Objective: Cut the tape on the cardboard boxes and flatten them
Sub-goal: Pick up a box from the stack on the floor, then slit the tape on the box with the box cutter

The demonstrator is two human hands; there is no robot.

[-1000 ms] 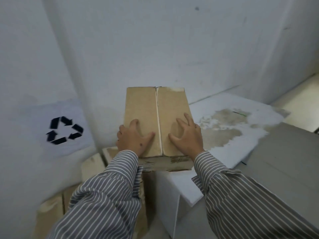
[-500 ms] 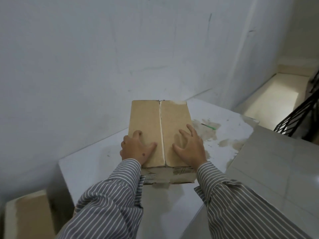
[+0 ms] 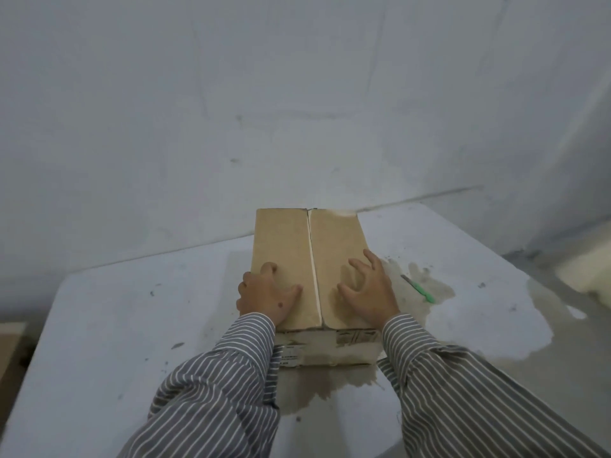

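scuffed white wall (image 3: 297,94) behind stained white table (image 3: 115,325)

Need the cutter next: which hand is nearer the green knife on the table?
Right. The right hand rests on the cardboard box's right flap, on the side where the green knife lies. The left hand rests on the left flap, across the seam.

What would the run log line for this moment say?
box: closed, on table | left hand, right hand: on top flaps | green cutter: untouched, right of box
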